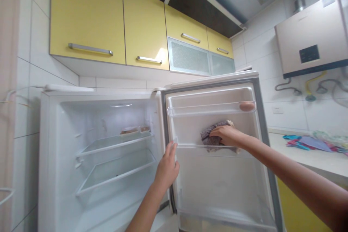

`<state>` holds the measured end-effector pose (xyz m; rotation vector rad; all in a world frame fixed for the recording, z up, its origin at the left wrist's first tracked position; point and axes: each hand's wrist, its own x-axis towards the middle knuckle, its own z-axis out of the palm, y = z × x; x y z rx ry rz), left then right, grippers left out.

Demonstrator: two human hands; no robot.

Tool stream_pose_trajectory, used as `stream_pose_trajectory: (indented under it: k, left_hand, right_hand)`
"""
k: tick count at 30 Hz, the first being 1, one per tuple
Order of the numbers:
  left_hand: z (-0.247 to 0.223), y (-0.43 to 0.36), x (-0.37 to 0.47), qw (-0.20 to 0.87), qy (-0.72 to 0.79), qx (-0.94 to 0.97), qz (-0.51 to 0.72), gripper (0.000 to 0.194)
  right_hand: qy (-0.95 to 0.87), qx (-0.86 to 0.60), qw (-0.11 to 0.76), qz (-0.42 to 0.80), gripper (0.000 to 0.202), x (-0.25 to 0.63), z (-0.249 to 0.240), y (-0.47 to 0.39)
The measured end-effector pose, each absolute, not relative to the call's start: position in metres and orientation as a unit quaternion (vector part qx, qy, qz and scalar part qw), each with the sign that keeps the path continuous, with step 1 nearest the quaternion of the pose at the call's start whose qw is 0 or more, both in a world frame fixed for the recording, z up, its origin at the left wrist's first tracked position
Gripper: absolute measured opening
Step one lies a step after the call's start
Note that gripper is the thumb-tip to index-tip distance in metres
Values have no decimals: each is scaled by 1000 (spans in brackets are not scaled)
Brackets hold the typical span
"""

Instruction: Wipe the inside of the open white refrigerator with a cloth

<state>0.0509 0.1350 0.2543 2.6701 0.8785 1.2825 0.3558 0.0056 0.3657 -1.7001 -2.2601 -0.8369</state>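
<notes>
A fridge stands open, its door point(217, 181) swung to the right. My right hand point(224, 134) presses a dark patterned cloth point(208, 136) with a pale edge against the door's inner face, at the middle door shelf point(190, 146). Part of the cloth hangs behind the clear front of that shelf. My left hand point(168, 165) is at the hinge-side edge of the door, fingertips by the left end of the same shelf, holding nothing, its fingers extended. An egg-like brown object point(247, 106) lies at the right end of the upper door shelf point(203, 110).
Inside the fridge, small packages point(129, 130) sit on the upper glass shelf point(108, 145), above a lower glass shelf point(116, 170). Yellow cabinets point(89, 14) hang overhead. At right, colourful cloths point(312, 143) lie on a counter point(288, 152) below a water heater point(312, 32).
</notes>
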Motion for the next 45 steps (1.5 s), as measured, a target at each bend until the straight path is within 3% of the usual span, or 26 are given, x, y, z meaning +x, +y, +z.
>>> stream_pose_trajectory:
  k: [9,16,24,29,35,41,45]
  left_hand:
    - [258,126,64,28,312,858,408,71]
    - [262,116,64,15,337,861,381,75]
    - [264,120,55,-5,332,873,357,76]
    - [269,124,48,-20,320,887,332,77]
    - [266,122,51,-4,321,880,350,78]
    - [264,122,52,2,317,877,361,80]
    - [267,121,48,-6,318,883,345,80]
  right_hand:
    - [-768,-568,106,-275,43,270,370,94]
    - [-742,-554,155,-343,36,255,374,104]
    - [-714,-552,173,-393,39,310,377,65]
    - [-671,-568,198,-434,51,394,361,10]
    - [-637,-561,195,-491,51,445,343,-37]
    - [-604,-453,300,-584,54,385,348,-67]
    - [-533,-371,416,-636,61,346,362,-92]
